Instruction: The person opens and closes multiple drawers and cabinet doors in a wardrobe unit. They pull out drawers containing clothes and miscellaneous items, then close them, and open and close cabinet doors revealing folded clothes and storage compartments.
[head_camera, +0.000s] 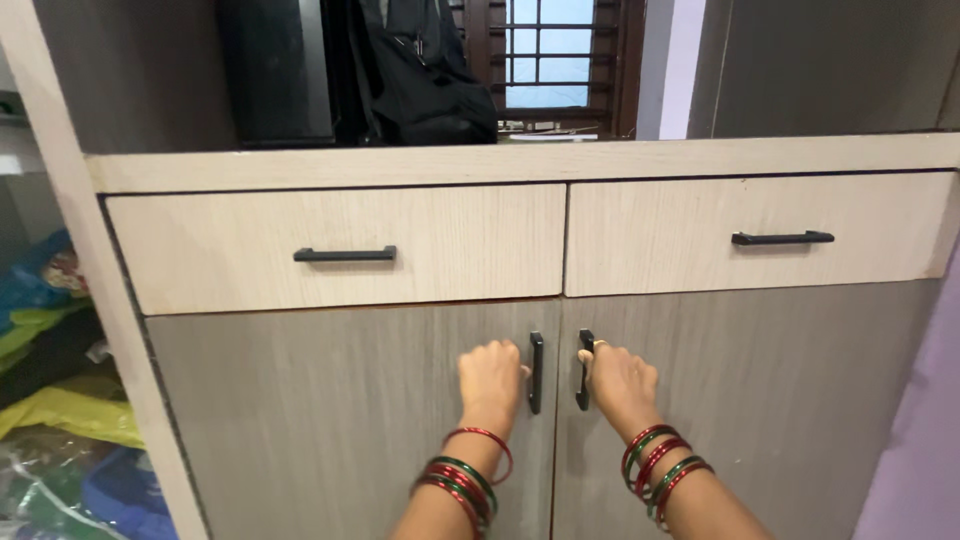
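A tall cabinet (520, 165) in pale wood grain fills the view, seen from above by the person standing before it. Everything below is placed relative to the seam where its two lower doors meet.

Largest are the two grey doors: the left door (340, 420) and the right door (760, 400), both shut and flush. Directly above the seam sit two cream drawers, the left drawer (330, 245) and the right drawer (760, 232), each with a black horizontal pull, both closed. Higher still, an open shelf holds a black backpack (420, 70), with a barred window (545, 55) behind it. Far left of the seam, outside the cabinet, lie coloured plastic bags (50, 400).

Just beside the seam on either side run two short black vertical handles, the left handle (536, 372) and the right handle (584, 370). The left hand (490, 378) is curled into a loose fist touching the left handle; its fingers look closed together on the bar, though the back of the hand hides the actual hold. The right hand (620, 382) has its fingers wrapped around the right handle, the thumb tip showing over the bar. Red and green bangles (462, 480) ring both wrists.

In my judgement, opening goes best with both hands pulling straight back evenly, then swinging outward away from the seam, with elbows clear and the body stepped back so the doors do not strike it.
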